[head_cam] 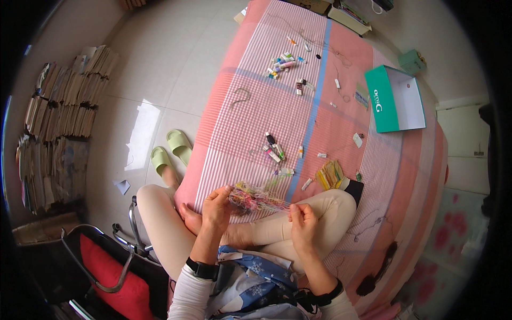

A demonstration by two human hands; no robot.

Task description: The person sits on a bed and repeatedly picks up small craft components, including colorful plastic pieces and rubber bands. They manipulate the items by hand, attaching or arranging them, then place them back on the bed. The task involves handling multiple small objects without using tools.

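Observation:
A tangled bundle of multicoloured thread [256, 198], mostly pink, yellow and white, hangs between my hands over the striped bedspread. My left hand [218, 204] pinches its left end between thumb and fingers. At the right end, my right hand [303, 222] grips some thin strands drawn out from the bundle, with the fingers curled in. Just beyond the tangle lie a few small thread skeins with white paper bands [273, 154] and a purple-and-white skein [284, 172]. To the right, near my knee, is a flat bundle of yellow thread [330, 175].
More banded skeins [285, 63] lie farther up the bedspread [276, 108]. An open green box [382, 100] bearing writing stands at the right. Loose dark thread [370, 226] and sunglasses [378, 272] lie lower right. Left are green slippers [179, 146], a chair with a red cushion [116, 276] and stacked books [66, 104].

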